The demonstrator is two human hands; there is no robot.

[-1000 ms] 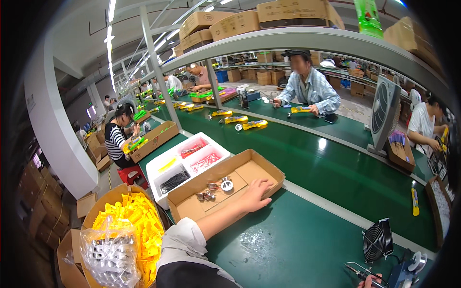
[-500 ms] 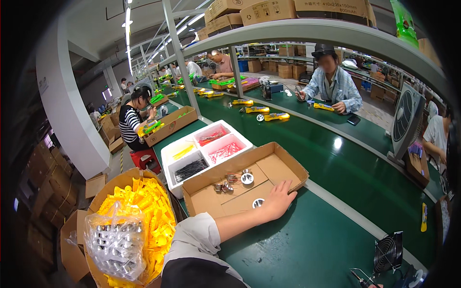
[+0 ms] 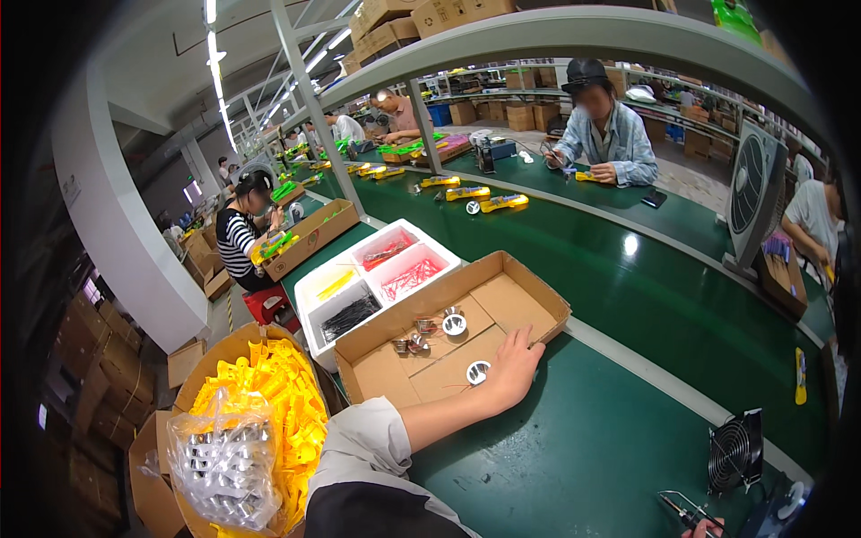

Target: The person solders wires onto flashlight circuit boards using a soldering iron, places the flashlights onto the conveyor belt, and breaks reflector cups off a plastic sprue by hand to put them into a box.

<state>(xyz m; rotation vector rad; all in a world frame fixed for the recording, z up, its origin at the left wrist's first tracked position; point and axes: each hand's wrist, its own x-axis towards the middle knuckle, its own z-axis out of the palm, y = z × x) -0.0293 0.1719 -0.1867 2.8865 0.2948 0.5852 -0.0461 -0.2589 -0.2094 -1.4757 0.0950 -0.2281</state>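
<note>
My left hand (image 3: pixel 509 375) reaches over the near wall of a shallow cardboard box (image 3: pixel 529 305). Its fingers are stretched out and slightly apart, and no held thing shows. Beside it lies a white-rimmed round reflector part (image 3: pixel 478 372) with thin wires. Farther inside are another round reflector (image 3: pixel 455 323) and several small metal parts with reddish wires (image 3: pixel 413 344). At the lower right edge, my right hand (image 3: pixel 707 527) shows only in part, its fingers closed around what looks like a soldering iron (image 3: pixel 689 515).
A white foam tray (image 3: pixel 309 314) of sorted wires stands behind the box. Left is a carton of yellow plastic parts (image 3: pixel 300 430) with a bagged batch of silvery parts (image 3: pixel 229 466). A small black fan (image 3: pixel 735 453) stands right. Beyond runs a green conveyor (image 3: pixel 592 242); co-workers sit along it.
The whole view has shifted slightly. The reflector beside my left hand shows more fully. More of my right hand and the soldering iron has come into view at the lower right.
</note>
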